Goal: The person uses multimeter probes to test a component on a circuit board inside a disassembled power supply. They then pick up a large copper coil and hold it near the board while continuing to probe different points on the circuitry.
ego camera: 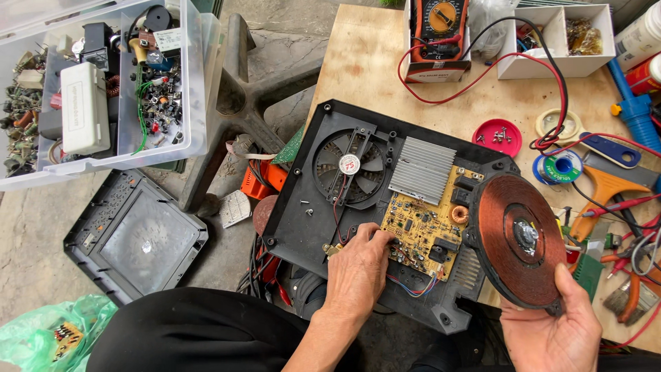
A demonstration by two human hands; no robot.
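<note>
Upper left of the frame: a clear plastic bin (196, 83) of electronic parts. Below it, on the floor, a black cover panel (134, 238); a green plastic bag (41, 334) at lower left.

Centre: an opened induction cooker base (303, 200) lies on the wooden desk (365, 62), overhanging its near edge. Inside are a black cooling fan (350, 165), a ribbed aluminium heatsink (421, 169) and a yellow circuit board (423, 227).

The left hand (357, 272) rests at the board's lower left edge, fingers bent narrow and touching the board; whether they pinch anything cannot be told.

Lower right: the right hand (551, 331) holds the copper induction coil disc (516, 238), tilted up at the board's right end, thumb on its face, fingers behind.

Top of the frame: an orange multimeter (437, 34) with red and black leads. To the right, a red dish (497, 136) of screws, a solder spool (561, 167)
</note>
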